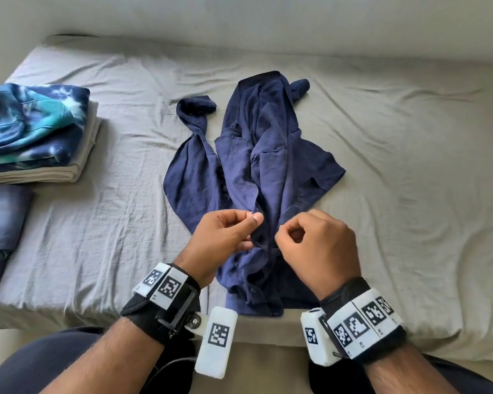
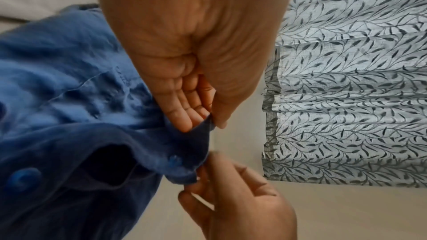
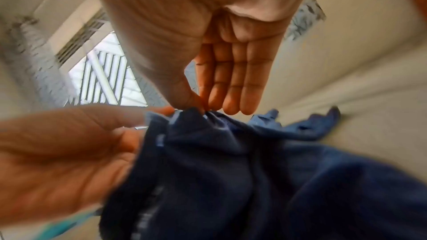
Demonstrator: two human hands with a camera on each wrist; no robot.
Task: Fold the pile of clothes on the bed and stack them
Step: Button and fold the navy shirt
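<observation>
1. Folded stack [image 1: 34,132] lies on the bed [image 1: 410,166], well left of both grips.
2. Left hand [image 1: 225,237] pinches the navy shirt [image 1: 268,143] edge.
3. Right hand [image 1: 319,245] pinches the edge just beside it; the shirt spreads beyond.

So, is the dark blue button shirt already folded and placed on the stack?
No, the dark blue button shirt lies crumpled mid-bed, apart from the folded stack at left.

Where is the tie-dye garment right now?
In the head view, the tie-dye garment tops the folded stack at the bed's left edge, left of the navy shirt.
</observation>
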